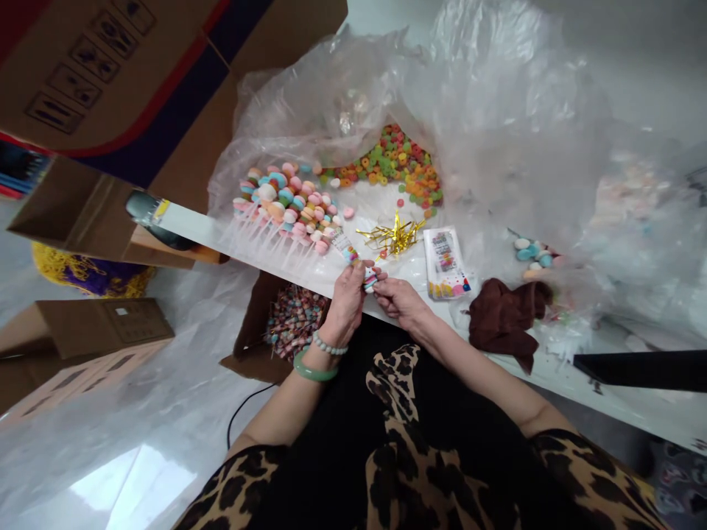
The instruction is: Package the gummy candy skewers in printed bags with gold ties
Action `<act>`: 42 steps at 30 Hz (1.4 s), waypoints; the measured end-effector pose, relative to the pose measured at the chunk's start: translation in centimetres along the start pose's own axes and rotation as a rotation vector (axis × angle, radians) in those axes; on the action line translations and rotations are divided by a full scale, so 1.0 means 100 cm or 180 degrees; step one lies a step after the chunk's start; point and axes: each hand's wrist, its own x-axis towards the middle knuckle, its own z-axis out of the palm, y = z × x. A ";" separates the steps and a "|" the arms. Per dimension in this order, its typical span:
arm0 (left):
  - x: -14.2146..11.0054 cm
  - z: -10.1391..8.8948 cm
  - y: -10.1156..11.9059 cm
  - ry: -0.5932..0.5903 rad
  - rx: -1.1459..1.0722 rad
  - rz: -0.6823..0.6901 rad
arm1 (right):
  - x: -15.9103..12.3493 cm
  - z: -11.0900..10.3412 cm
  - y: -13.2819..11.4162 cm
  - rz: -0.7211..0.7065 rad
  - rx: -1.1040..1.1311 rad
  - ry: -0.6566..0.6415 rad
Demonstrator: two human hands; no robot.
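My left hand (347,294) is closed around a small printed candy bag (350,252), whose clear end sticks out above the fingers. Colourful candy (370,279) shows between both hands. My right hand (398,297) pinches at the same bag from the right; what exactly lies between its fingertips is too small to make out. Just beyond the hands lies a bunch of gold twist ties (396,237). To the right is a stack of flat printed bags (445,263). Marshmallow candies on white sticks (290,206) are heaped to the left.
Ring gummies (403,165) lie on plastic sheeting (513,147) at the back. A brown cloth (505,316) and more marshmallows (533,254) are at the right. Below the table edge, an open carton (254,324) holds many wrapped candies (295,320). A large cardboard box (182,140) stands upper left.
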 end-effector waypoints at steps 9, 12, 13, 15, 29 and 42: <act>0.009 -0.008 0.033 -0.0017 -0.0155 -0.0127 | -0.001 -0.018 -0.018 0.1002 0.0650 -0.0919; 0.012 -0.015 0.040 -0.0058 -0.0135 -0.0089 | -0.003 -0.017 -0.019 0.1000 0.0675 -0.1044; 0.013 -0.017 0.040 0.0040 -0.0119 -0.0041 | -0.004 -0.015 -0.018 0.0827 0.0631 -0.0998; 0.016 -0.020 0.039 0.0323 -0.0126 0.0063 | -0.006 -0.012 -0.017 0.0370 0.0410 -0.0732; 0.011 -0.019 0.038 0.0467 0.0248 0.0129 | -0.006 0.000 -0.014 -0.0327 -0.0385 0.0071; 0.012 -0.024 0.037 0.0618 0.0409 0.0178 | -0.006 -0.002 -0.009 -0.0759 -0.0814 0.0290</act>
